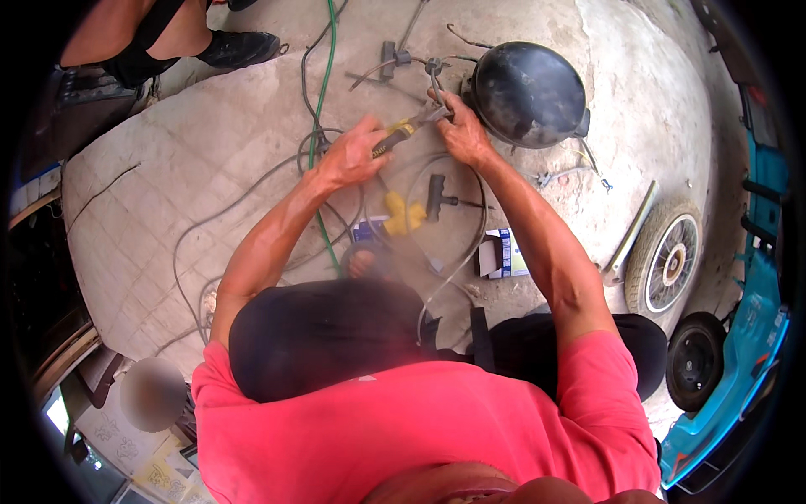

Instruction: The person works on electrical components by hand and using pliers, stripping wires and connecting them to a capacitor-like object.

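Note:
My left hand (357, 153) is closed round the yellow-and-black handles of a pair of pliers (395, 141). The metal jaws point up and right, meeting the fingertips of my right hand (462, 130). That hand pinches a thin grey tube or cable (436, 82), which runs up to a small dark fitting (433, 65); my fingers partly hide where the jaws meet it. Right beside my right hand stands a round black compressor (529, 94) with thin pipes coming off it. Below my hands, a black T-handled tool (437, 198) lies near a yellow, lobed object (404, 213).
A green hose (326, 67) and loose grey cables (227, 220) cross the concrete. An open small box (508, 254) lies between my forearms. To the right are a spoked wheel (669, 265), a black wheel (695, 361) and blue bodywork (762, 302). Another person's shoe (241, 50) is upper left.

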Demonstrator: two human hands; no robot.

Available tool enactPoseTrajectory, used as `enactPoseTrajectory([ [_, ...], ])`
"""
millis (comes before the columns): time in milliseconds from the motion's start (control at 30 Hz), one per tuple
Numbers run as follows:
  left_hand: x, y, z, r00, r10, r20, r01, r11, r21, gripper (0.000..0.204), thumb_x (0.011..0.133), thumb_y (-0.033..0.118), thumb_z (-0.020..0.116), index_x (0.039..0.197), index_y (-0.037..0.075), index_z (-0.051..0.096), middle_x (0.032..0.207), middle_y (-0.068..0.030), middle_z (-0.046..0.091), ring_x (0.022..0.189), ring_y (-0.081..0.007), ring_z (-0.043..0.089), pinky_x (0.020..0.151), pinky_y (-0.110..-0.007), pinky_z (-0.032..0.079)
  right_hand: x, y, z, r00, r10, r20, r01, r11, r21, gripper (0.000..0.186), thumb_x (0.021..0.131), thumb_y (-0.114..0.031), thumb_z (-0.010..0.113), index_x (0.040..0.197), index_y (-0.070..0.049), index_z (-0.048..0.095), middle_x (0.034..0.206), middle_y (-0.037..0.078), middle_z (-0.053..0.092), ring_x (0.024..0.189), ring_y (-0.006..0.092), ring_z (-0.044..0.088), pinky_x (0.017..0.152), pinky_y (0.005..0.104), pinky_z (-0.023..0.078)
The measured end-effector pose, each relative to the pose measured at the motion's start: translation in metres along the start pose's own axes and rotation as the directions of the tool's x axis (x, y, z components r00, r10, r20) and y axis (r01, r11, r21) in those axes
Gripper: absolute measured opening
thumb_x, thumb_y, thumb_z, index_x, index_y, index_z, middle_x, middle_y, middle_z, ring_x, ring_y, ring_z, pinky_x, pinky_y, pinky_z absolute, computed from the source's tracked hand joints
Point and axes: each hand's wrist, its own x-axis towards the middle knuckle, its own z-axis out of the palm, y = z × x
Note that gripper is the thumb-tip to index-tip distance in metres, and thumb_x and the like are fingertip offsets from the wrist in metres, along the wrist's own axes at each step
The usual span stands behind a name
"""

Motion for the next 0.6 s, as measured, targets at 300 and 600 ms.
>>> enactPoseTrajectory([
  [300, 0.000, 0.001, -0.002, 0.998, -0.038, -0.053, 0.038, 0.999, 0.003, 0.017, 0.085, 0.013, 0.072, 0.098, 0.003, 0.067, 0.107, -0.0149, 0.058, 0.098, -0.0339, 0.061, 0.083, -0.041, 0.050, -0.015, -0.011, 0.001, 0.983, 0.179, -0.027, -0.181, 0.975, -0.132, 0.049, 0.086, -0.027, 0.061, 0.131, -0.007, 0.058, 0.119, 0.023, 0.068, 0.115, 0.0404, 0.063, 0.099, 0.0447, 0.049],
  [600, -0.002, -0.006, 0.003, 0.997, 0.000, -0.076, 0.002, 1.000, 0.026, 0.022, 0.084, 0.014, 0.073, 0.102, 0.003, 0.068, 0.109, -0.0158, 0.058, 0.099, -0.0349, 0.061, 0.085, -0.041, 0.051, -0.023, -0.054, -0.014, 0.936, 0.350, 0.027, -0.329, 0.900, -0.285, 0.043, 0.086, -0.025, 0.059, 0.125, -0.005, 0.064, 0.115, 0.022, 0.070, 0.114, 0.0387, 0.064, 0.101, 0.0441, 0.048],
])
